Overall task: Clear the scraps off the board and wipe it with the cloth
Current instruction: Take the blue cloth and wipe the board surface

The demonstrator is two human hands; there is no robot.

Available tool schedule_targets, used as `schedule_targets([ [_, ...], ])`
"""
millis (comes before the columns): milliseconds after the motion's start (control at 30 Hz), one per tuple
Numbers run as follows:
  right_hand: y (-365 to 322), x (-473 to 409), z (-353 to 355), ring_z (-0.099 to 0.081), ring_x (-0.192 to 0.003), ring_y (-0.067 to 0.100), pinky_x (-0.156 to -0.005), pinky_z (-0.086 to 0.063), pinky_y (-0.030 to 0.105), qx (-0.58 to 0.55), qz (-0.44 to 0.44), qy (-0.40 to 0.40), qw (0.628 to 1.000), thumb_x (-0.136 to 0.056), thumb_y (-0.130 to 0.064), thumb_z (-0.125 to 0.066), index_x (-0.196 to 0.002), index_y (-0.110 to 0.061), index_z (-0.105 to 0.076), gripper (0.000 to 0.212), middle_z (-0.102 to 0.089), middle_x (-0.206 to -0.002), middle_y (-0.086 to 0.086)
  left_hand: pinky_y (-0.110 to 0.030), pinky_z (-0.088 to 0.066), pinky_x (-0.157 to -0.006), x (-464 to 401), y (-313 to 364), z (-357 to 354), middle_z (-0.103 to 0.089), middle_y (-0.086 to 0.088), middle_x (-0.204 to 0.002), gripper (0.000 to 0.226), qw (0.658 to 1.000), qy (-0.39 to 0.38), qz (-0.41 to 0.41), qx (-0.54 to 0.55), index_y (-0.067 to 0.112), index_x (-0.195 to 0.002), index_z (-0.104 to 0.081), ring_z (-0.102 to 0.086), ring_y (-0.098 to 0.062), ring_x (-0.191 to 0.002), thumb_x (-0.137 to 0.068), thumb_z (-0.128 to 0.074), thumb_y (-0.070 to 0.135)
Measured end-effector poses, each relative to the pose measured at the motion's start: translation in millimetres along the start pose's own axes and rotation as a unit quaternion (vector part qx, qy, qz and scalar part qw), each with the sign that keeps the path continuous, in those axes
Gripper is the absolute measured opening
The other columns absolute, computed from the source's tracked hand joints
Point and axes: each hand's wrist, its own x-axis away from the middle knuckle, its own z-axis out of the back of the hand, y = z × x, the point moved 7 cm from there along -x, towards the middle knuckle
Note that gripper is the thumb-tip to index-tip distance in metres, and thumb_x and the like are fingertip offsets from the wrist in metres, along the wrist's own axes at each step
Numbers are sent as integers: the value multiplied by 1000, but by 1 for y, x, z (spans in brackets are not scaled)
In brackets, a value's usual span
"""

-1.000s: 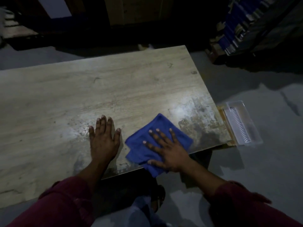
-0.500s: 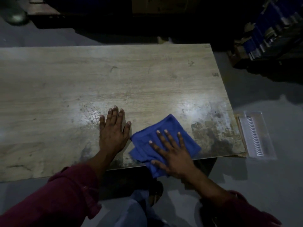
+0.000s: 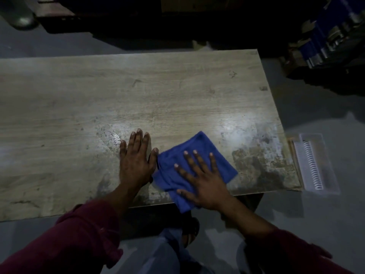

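A large pale wood-grain board [image 3: 138, 91] lies flat in front of me, with dark smeared stains [image 3: 256, 163] near its near right corner and speckled marks by my left hand. My left hand [image 3: 136, 165] rests flat on the board, palm down and holding nothing. A folded blue cloth [image 3: 199, 147] lies at the board's near edge, one corner hanging over it. My right hand [image 3: 203, 180] presses flat on the cloth with fingers spread. My left thumb touches the cloth's left edge. I see no loose scraps on the board.
A clear plastic tray [image 3: 314, 165] holding a white spiral coil sits on the grey floor just past the board's right edge. Stacked dark goods [image 3: 325, 42] stand at the back right. My sandalled foot [image 3: 189, 232] shows under the board's near edge.
My right hand and the cloth have slid a little left along the near edge, closing the gap to my left hand. The view has shifted so more of the board's left part shows.
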Motion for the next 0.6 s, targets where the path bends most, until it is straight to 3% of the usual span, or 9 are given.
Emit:
schedule_targets([
  [67,24,-1,-1,-12,-158,31,-121,-11,69,14,17,-9,1000,-95,-79,-33,-160,-38,-23,77,-13,-171,5,-52,-12,-126,0,0,1,-24,-7,-167,65,1000,4,5,0,16,-157,-35,-20,-21,-156,-102,-32,51],
  [100,43,-4,-1,-13,-158,31,-121,-9,69,18,-16,-13,1000,-95,-80,-32,-160,-39,-23,78,-12,-172,5,-52,-12,-126,0,0,1,-24,-7,-167,65,1000,4,7,0,16,-157,-35,-20,-21,-156,-102,-32,51],
  [167,84,-12,-1,-6,-159,31,-122,-1,68,20,-151,-28,988,-94,-81,-24,-161,-41,-15,79,-4,-173,4,-51,-10,-126,0,0,1,-21,-6,-168,65,1000,-3,9,-4,18,-158,-33,-16,-20,-156,-103,-31,52],
  [233,110,-18,1,2,-159,31,-121,7,67,7,-302,-25,953,-93,-81,-19,-162,-42,-4,80,4,-173,5,-50,-8,-127,0,0,0,-18,-4,-169,66,1000,-11,10,-2,19,-159,-30,-13,-18,-157,-103,-29,53],
  [333,109,-30,2,1,-158,35,-118,-3,74,-17,-420,6,907,-96,-77,-17,-163,-35,-5,80,2,-172,9,-49,-7,-127,0,1,1,-17,-4,-169,65,1000,-11,11,0,20,-160,-28,-11,-17,-157,-104,-29,54],
  [400,87,-42,0,1,-158,38,-118,-1,75,-16,-378,11,926,-97,-75,-21,-163,-32,-7,81,1,-172,12,-49,-8,-127,0,1,1,-18,-4,-169,64,1000,-9,11,3,20,-160,-28,-12,-18,-157,-104,-30,51],
  [500,40,-55,-6,3,-159,35,-119,-4,73,0,-137,-6,991,-98,-75,-24,-163,-34,-9,78,0,-172,9,-53,-14,-125,-1,0,0,-23,-7,-168,62,1000,0,0,2,16,-158,-33,-19,-22,-156,-102,-32,42],
  [567,41,-58,-4,-3,-159,31,-118,-13,70,11,-34,3,999,-97,-77,-27,-162,-37,-17,76,-8,-172,6,-55,-16,-124,-1,0,-2,-25,-9,-167,62,1000,3,-6,-4,14,-157,-35,-22,-24,-155,-100,-32,38],
  [600,53,-62,-4,-6,-159,30,-118,-14,69,16,-30,7,999,-97,-78,-28,-161,-39,-20,76,-11,-172,5,-55,-17,-124,-1,0,-2,-25,-9,-167,61,1000,3,-5,-8,14,-157,-35,-22,-24,-155,-100,-31,38],
])
